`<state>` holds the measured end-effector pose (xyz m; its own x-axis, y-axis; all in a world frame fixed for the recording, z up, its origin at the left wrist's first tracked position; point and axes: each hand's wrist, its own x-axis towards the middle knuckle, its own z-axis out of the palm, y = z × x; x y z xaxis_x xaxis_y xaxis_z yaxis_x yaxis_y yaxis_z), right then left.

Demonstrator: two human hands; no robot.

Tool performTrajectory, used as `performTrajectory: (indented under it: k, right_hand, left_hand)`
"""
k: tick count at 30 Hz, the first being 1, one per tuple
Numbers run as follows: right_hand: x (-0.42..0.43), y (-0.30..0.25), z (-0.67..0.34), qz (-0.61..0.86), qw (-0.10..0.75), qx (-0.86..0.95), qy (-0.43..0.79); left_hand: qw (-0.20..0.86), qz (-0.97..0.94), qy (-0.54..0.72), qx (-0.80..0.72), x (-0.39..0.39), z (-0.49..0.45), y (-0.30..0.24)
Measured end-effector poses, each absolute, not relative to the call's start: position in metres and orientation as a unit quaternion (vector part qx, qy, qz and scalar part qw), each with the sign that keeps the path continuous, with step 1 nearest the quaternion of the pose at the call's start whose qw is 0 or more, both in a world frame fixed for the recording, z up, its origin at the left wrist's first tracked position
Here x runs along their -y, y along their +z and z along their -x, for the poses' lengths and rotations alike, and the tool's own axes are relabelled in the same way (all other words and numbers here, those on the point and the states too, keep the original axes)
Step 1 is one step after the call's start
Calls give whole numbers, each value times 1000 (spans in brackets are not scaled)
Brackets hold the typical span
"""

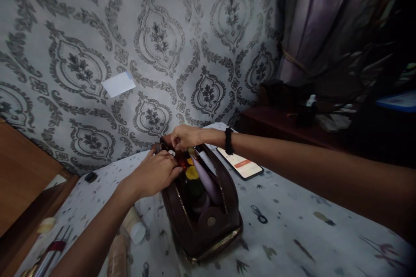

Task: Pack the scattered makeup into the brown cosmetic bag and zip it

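Observation:
A dark brown zip pouch [208,229] lies open on the patterned tablecloth [292,233]. Inside it I see a pale lilac tube [204,179], a yellow cap [192,173] and other small items. My left hand [154,173] rests on the pouch's left rim near its far end, fingers curled inward at the opening. My right hand [185,136] is at the far end of the pouch, fingers pinched together on its edge or zip. A black band [228,140] is on my right wrist.
A phone [240,163] with a lit screen lies right of the pouch. A cream bottle with a white cap [134,227] and several brushes [53,251] lie at the left. A wooden ledge [22,181] stands left, a dark shelf [292,125] right.

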<state>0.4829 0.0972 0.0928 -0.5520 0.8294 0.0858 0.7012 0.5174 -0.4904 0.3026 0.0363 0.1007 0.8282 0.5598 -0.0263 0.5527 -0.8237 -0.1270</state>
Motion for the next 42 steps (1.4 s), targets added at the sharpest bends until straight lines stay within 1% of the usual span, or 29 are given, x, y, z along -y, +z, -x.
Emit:
performTrajectory:
  k: [7, 11, 16, 23, 26, 30, 42]
  right_hand:
    - [-90, 95, -475, 442, 113, 880, 132]
    - [-86, 97, -474, 432, 106, 888, 121]
    - [-90, 95, -471, 440, 98, 884, 124]
    - [-91, 92, -468, 446, 115, 879, 121]
    - [-89, 91, -469, 446, 119, 879, 118]
    - [-87, 91, -470, 447, 118, 879, 116]
    - [-92, 92, -470, 452, 93, 879, 117]
  left_hand:
    - [47, 955, 36, 292, -38, -303, 102]
    - [99, 938, 22, 332, -52, -306, 107]
    - [175, 906, 123, 364, -62, -321, 120]
    - [175, 876, 235, 382, -50, -350, 123]
    - [186, 868, 243, 391, -48, -353, 120]
    - [157, 865, 249, 407, -49, -352, 118]
    - [138, 870, 196, 430, -55, -344, 116]
